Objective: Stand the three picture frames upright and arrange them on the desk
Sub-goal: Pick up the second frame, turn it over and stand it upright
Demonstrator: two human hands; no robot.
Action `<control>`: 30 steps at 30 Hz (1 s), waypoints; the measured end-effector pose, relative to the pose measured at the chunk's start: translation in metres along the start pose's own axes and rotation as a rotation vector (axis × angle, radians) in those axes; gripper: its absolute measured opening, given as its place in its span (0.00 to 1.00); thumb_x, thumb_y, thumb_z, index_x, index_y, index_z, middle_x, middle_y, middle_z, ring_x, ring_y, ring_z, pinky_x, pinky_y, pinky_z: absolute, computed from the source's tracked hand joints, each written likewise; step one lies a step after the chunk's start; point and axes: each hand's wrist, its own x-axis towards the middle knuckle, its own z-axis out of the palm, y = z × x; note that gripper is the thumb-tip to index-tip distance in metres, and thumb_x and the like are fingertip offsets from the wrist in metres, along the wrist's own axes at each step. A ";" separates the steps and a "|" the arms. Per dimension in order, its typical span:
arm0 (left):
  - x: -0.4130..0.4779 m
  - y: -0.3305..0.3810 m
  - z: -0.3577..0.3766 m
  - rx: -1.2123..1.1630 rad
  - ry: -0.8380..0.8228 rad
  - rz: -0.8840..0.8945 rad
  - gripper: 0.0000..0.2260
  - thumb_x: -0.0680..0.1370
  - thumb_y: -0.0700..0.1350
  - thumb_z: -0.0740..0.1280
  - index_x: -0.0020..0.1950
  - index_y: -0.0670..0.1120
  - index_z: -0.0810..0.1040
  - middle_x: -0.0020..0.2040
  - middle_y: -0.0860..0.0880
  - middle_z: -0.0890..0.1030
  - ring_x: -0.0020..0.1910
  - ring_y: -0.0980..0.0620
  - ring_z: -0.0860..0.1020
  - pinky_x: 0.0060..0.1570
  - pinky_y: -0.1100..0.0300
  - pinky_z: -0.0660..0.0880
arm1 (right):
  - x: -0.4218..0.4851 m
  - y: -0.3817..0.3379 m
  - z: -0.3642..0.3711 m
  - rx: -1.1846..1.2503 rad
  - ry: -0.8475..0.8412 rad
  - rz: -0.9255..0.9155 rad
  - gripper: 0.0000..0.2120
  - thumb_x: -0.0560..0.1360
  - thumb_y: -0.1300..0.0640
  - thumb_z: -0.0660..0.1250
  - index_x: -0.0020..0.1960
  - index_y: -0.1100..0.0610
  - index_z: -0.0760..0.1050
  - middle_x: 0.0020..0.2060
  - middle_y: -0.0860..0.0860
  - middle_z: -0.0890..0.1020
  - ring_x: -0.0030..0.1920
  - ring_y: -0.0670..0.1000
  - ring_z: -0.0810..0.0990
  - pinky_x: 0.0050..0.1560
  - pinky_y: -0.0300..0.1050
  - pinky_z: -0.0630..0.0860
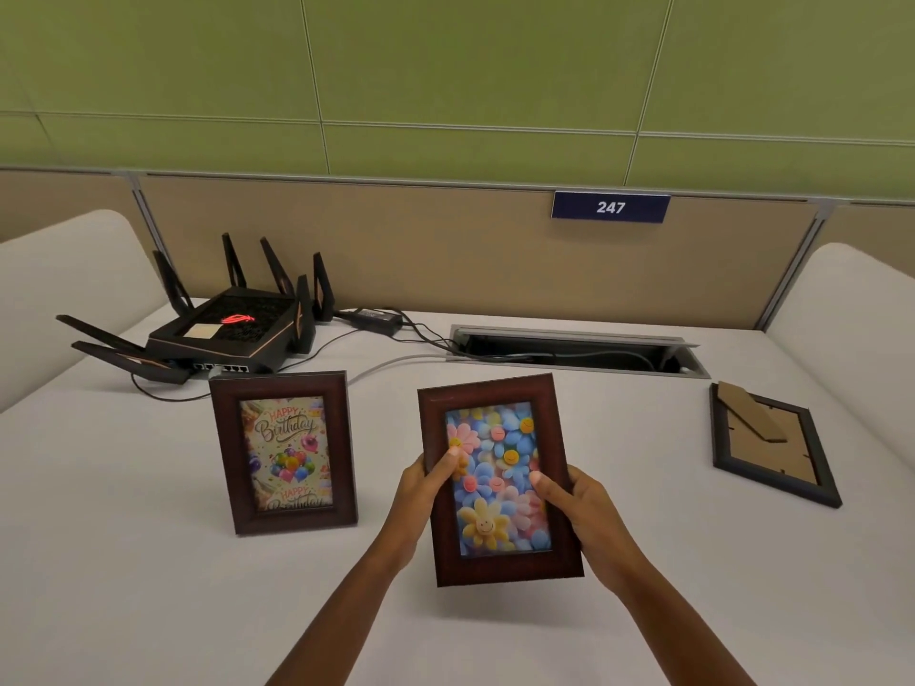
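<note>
Already the birthday frame (284, 453) stands at left; both hands, left hand (421, 492) and right hand (586, 517), pinch the flower frame (500, 480). It may tip if released unpropped. Frame 3, the black frame (772, 443), lies face down at right.

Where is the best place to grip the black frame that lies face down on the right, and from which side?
Probably by its two long edges, coming from above with the right hand once free. The black frame lies flat, back up, turned askew on the desk, and its cardboard stand is folded near the far end, so fingers should avoid that flap.
</note>
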 end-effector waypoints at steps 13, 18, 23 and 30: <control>0.016 -0.011 -0.022 0.183 0.143 0.023 0.16 0.80 0.42 0.56 0.66 0.39 0.65 0.63 0.39 0.74 0.59 0.47 0.75 0.60 0.53 0.73 | 0.043 0.014 0.018 0.144 -0.034 0.017 0.10 0.76 0.59 0.61 0.57 0.54 0.70 0.51 0.53 0.80 0.48 0.52 0.82 0.40 0.41 0.82; 0.023 -0.008 -0.030 0.189 0.181 0.034 0.16 0.79 0.40 0.57 0.66 0.38 0.65 0.64 0.37 0.73 0.63 0.41 0.73 0.63 0.45 0.72 | 0.062 0.022 0.024 0.154 -0.066 0.029 0.13 0.75 0.62 0.61 0.59 0.53 0.69 0.51 0.50 0.79 0.48 0.50 0.81 0.41 0.39 0.81; 0.027 -0.008 -0.032 0.200 0.221 0.029 0.17 0.79 0.40 0.57 0.67 0.37 0.65 0.65 0.37 0.72 0.65 0.41 0.71 0.64 0.43 0.70 | 0.075 0.024 0.028 0.141 -0.081 0.023 0.11 0.75 0.62 0.61 0.56 0.50 0.69 0.50 0.48 0.79 0.48 0.50 0.81 0.41 0.37 0.81; 0.026 -0.013 -0.035 0.180 0.217 0.033 0.14 0.79 0.40 0.58 0.64 0.39 0.68 0.59 0.40 0.76 0.59 0.45 0.75 0.51 0.58 0.76 | 0.083 0.030 0.027 0.128 -0.098 0.011 0.12 0.74 0.63 0.62 0.52 0.48 0.72 0.49 0.47 0.80 0.46 0.48 0.82 0.39 0.35 0.81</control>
